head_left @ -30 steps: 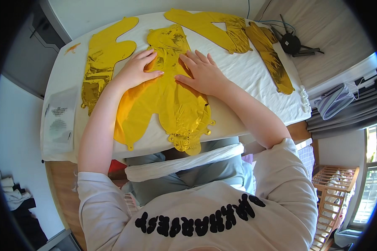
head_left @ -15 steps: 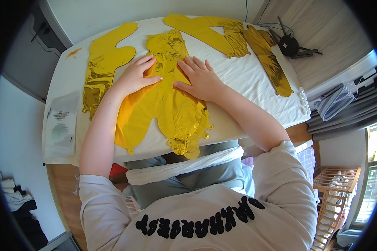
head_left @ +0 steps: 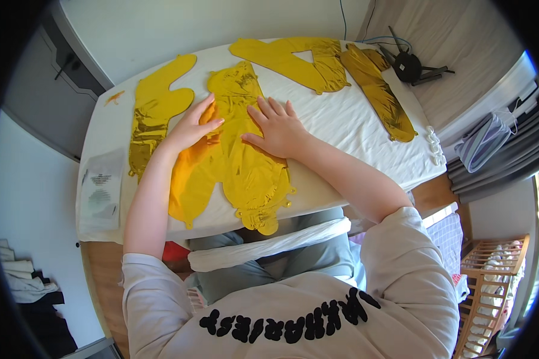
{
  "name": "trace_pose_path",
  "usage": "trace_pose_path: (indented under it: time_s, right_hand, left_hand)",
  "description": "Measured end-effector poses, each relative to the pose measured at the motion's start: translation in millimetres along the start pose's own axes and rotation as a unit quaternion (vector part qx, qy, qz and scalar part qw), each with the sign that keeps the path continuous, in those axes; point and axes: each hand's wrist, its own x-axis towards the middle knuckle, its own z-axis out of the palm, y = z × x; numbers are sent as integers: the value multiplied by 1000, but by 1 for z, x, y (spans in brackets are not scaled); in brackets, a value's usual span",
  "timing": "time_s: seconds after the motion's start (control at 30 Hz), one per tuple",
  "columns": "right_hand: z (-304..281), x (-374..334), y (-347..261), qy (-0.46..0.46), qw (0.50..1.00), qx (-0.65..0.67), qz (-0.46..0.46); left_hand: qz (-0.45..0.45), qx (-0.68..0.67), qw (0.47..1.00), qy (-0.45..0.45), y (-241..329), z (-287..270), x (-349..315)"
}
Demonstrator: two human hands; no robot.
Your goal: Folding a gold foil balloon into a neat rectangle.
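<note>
A flat, uninflated gold foil balloon [head_left: 248, 173] lies crinkled in front of me, its small tabs pointing toward the near table edge. Tilted on its side at the balloon's left edge is my left hand [head_left: 191, 127], thumb apart from the fingers and nothing gripped; orange reflections show in the foil beside it. My right hand [head_left: 279, 133] rests palm down on the balloon's right side, fingers spread. To the left lies another gold foil balloon [head_left: 153, 110], partly behind my left forearm. Farther back are a gold foil balloon with a triangular gap [head_left: 269, 52] and a narrow one [head_left: 380, 90].
The table wears a white cloth [head_left: 329, 125]. A clear plastic packet [head_left: 102, 191] lies at its left, near a small orange piece [head_left: 114, 98]. At the right stand a black router [head_left: 408, 67] with cables and a bunch of white ribbon [head_left: 435, 145].
My left hand has tipped onto its side, with its fingers lifted somewhat off the foil. The right hand stays flat on the balloon. The whole view has shifted slightly.
</note>
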Motion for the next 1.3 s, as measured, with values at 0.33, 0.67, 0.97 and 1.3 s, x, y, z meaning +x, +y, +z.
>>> trace_pose_path:
  time_s: [0.33, 0.67, 0.97, 1.3]
  right_hand:
    - [0, -2, 1, -5, 1000, -2, 3]
    - [0, -2, -4, -12, 1000, -5, -1]
    - [6, -3, -3, 37, 998, -42, 15]
    - [1, -10, -9, 39, 997, -71, 14]
  left_hand:
    - [207, 315, 926, -26, 48, 20, 65]
    - [236, 378, 894, -33, 18, 41, 100]
    - [172, 352, 920, -9, 36, 49, 101]
    - [153, 354, 922, 22, 31, 60, 97]
